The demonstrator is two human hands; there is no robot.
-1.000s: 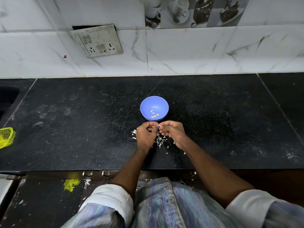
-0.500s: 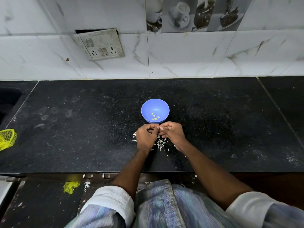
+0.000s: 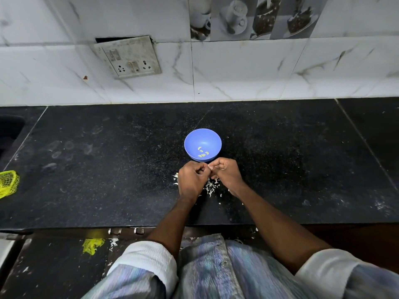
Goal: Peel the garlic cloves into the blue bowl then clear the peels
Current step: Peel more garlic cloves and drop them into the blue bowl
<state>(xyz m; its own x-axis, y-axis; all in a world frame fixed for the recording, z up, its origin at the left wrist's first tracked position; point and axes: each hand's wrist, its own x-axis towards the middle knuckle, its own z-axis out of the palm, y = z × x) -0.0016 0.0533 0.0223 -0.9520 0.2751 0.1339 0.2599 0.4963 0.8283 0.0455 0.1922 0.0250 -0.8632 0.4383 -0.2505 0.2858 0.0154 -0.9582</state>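
Peeling garlic beside the blue bowl (image 3: 203,139)

Left hand (image 3: 192,180) and right hand (image 3: 227,174) pinch a small clove together above scattered peels (image 3: 212,186).

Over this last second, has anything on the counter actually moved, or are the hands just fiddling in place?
Hardly anything. The left hand and right hand stay together just in front of the blue bowl, fingers curled, pinching a small pale bit, probably a garlic clove, between them; nothing was picked up or let go. The peeled cloves in the bowl and the peels under the hands lie as before.
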